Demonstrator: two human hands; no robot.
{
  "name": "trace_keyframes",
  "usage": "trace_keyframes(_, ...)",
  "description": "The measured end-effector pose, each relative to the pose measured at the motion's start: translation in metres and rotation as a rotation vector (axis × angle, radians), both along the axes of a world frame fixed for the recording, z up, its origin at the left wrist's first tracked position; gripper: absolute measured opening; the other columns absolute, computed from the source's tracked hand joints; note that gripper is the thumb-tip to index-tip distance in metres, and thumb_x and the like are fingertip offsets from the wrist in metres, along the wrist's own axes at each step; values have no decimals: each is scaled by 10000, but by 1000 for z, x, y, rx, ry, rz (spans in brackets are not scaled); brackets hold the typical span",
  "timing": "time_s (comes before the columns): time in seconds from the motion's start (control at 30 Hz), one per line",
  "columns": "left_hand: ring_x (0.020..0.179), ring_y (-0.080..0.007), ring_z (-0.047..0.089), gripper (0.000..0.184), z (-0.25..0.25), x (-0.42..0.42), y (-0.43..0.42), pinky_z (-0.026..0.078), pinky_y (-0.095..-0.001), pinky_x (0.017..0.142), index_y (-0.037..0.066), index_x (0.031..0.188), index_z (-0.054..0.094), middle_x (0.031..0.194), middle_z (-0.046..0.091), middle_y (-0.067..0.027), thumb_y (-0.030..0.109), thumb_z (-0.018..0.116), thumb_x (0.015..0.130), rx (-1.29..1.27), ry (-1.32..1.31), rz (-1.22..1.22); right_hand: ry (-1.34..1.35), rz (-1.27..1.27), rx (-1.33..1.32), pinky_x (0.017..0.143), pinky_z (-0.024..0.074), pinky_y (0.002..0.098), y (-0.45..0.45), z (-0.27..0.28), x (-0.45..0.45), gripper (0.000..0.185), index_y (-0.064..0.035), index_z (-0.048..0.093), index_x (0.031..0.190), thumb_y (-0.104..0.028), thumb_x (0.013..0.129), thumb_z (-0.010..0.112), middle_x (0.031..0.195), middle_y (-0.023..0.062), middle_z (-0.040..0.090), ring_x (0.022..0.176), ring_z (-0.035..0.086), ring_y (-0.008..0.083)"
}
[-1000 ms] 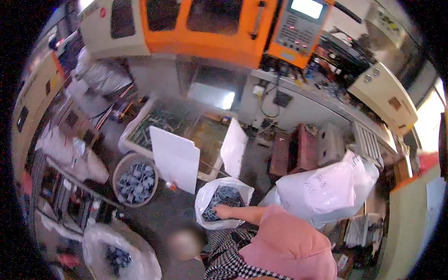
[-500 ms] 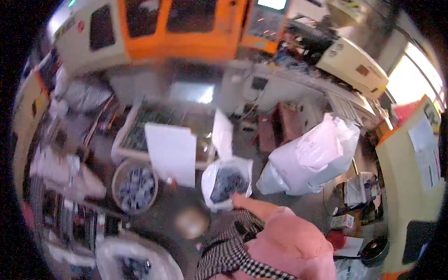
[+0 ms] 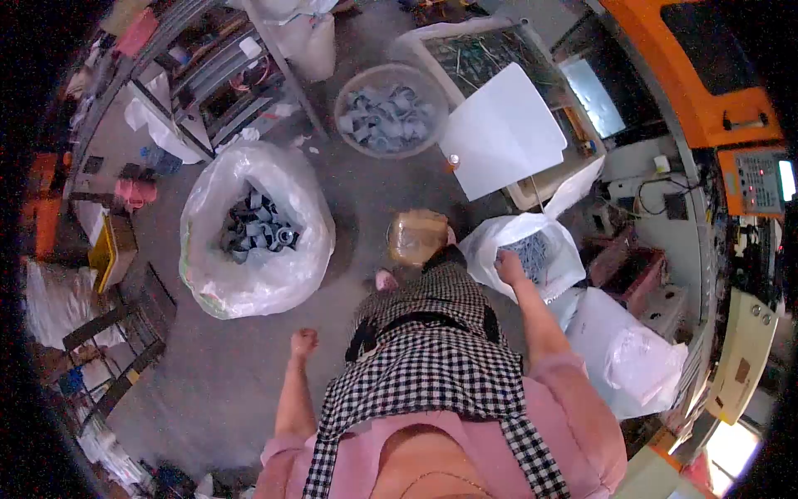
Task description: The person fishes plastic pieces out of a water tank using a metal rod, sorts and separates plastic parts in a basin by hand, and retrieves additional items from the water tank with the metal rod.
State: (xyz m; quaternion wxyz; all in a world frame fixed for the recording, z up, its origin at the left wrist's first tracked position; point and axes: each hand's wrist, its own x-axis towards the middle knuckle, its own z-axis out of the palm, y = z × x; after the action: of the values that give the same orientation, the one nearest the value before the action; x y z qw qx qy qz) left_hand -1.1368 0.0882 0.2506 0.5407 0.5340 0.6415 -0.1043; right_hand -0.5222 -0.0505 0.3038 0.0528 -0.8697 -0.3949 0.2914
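Note:
My right hand (image 3: 509, 268) is closed at the left inner side of a white bag (image 3: 567, 264). Thin grey scraps (image 3: 532, 251) fill that bag. Whatever those fingers hold, if anything, is hidden. My left hand (image 3: 305, 342) is curled into a fist beside my body, over the floor, with nothing showing in it. Above and left of it stands a large translucent bag (image 3: 199, 208), rolled open, with dark grey plastic ring-like parts (image 3: 259, 226) inside. A brown, taped-looking bundle (image 3: 416, 236) sits in front of my checkered apron (image 3: 424, 358).
Grey parts fill a round tub (image 3: 341, 104) ahead. Right of it, a white board (image 3: 507, 129) leans on a bin (image 3: 440, 37) of green scraps. Full white sacks (image 3: 619, 345) stand at right, near an orange machine (image 3: 711, 116). Metal racks (image 3: 287, 71) and a yellow crate (image 3: 104, 254) are at left.
My view has turned left and tipped downward, so the large translucent bag is now fully in view. My left hand has come into sight. My right hand remains at the white bag of scraps.

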Motion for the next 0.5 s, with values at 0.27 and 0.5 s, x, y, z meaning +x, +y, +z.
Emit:
trace_keyframes(0.27,477,-121,490,155,116,134,80,407,-286,453,50,827,589,597,528,-32,152,481,784,93,-53,377,116,262,77,842,401,427,150,2,80,323,-19,554,1016,-146,723,595,995,235,517,958,477,391)
trace_keyframes(0.5,549,-150,553,169,39,162,100,433,-290,498,42,723,602,622,574,-87,178,516,774,130,-158,666,710,-101,198,853,400,414,241,-53,160,340,-31,531,1063,-188,767,589,1012,225,506,974,480,372)
